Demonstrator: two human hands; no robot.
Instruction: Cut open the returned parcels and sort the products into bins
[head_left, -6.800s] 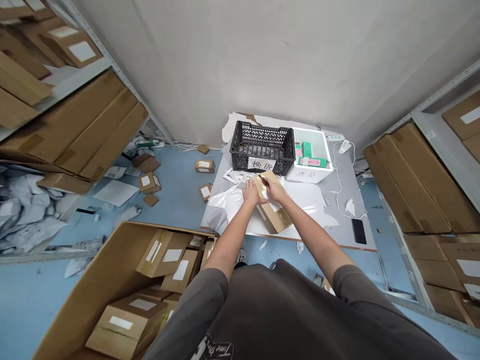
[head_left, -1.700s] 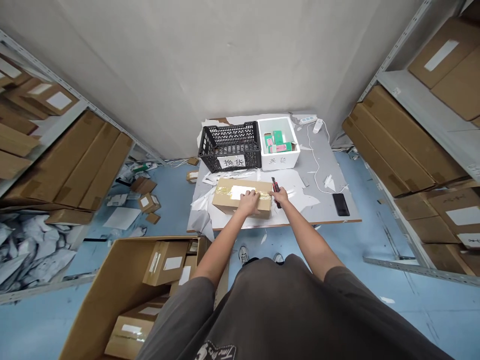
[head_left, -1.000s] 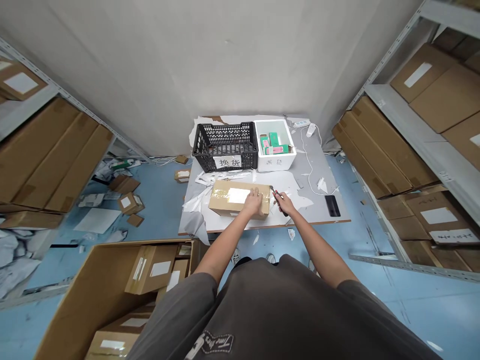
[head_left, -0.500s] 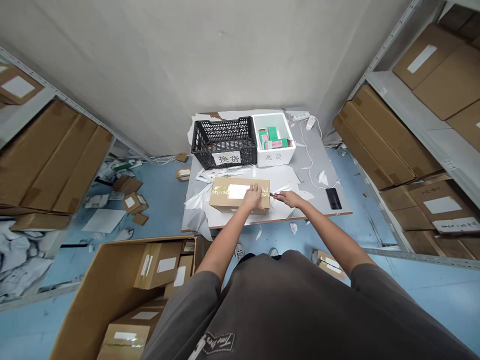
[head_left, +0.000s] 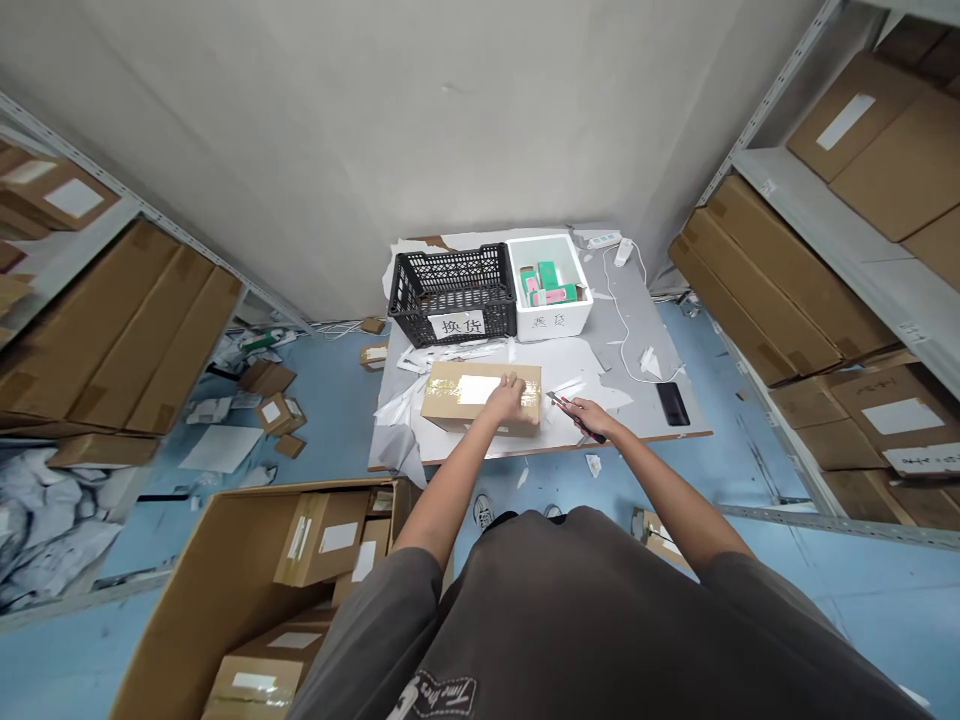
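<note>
A taped cardboard box (head_left: 442,400) with a white label lies on the worktable. My left hand (head_left: 508,398) presses on the right part of its top, fingers bent over the box. Just right of the box, my right hand (head_left: 591,416) is closed around a utility knife (head_left: 564,402) with red and black parts. The knife's tip points toward the box but stands apart from its right end. Behind the box are a black plastic crate (head_left: 457,328) with a paper sign and a white foam box (head_left: 553,322) holding green and pink packets.
A black phone (head_left: 673,404) and a white cable (head_left: 619,330) lie on the table's right side, among paper scraps. At my lower left stands a large open carton (head_left: 172,610) with parcels inside. Shelves of cartons (head_left: 757,290) flank both sides; small boxes (head_left: 279,412) lie on the floor.
My right hand has drawn the knife away from the box's right end and turned it, so the blade shows clear of the cardboard. My left hand stays on the box.
</note>
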